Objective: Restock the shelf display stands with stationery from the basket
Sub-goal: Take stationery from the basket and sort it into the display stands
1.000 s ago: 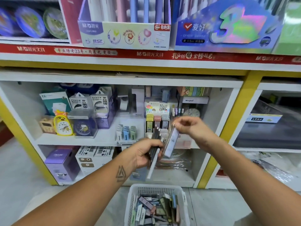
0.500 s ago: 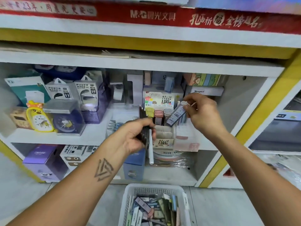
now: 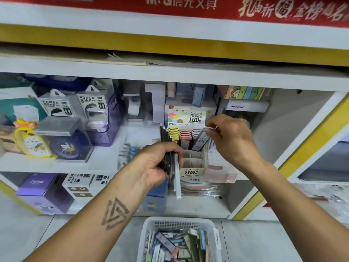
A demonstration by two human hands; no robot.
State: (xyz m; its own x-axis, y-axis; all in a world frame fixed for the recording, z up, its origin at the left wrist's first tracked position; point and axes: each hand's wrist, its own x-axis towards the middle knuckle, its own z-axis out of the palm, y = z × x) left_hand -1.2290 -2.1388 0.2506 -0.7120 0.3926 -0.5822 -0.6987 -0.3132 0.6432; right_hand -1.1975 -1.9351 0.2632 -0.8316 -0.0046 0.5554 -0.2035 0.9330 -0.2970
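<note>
My right hand (image 3: pixel 231 138) pinches one grey lead case (image 3: pixel 201 139) over the display stand (image 3: pixel 191 159), rightmost column. My left hand (image 3: pixel 157 164) grips spare cases and a white pen (image 3: pixel 177 178). Basket (image 3: pixel 149 231) at 6 o'clock. I'd tilt it upright, then slide straight down.

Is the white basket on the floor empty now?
No, the white basket on the floor holds many small stationery packs in mixed colours.

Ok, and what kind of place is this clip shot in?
Most likely a stationery shop. A red brand banner runs above shelving that holds boxed power banks and a pencil-lead display stand, and a white basket of small packs sits on the floor.
</note>
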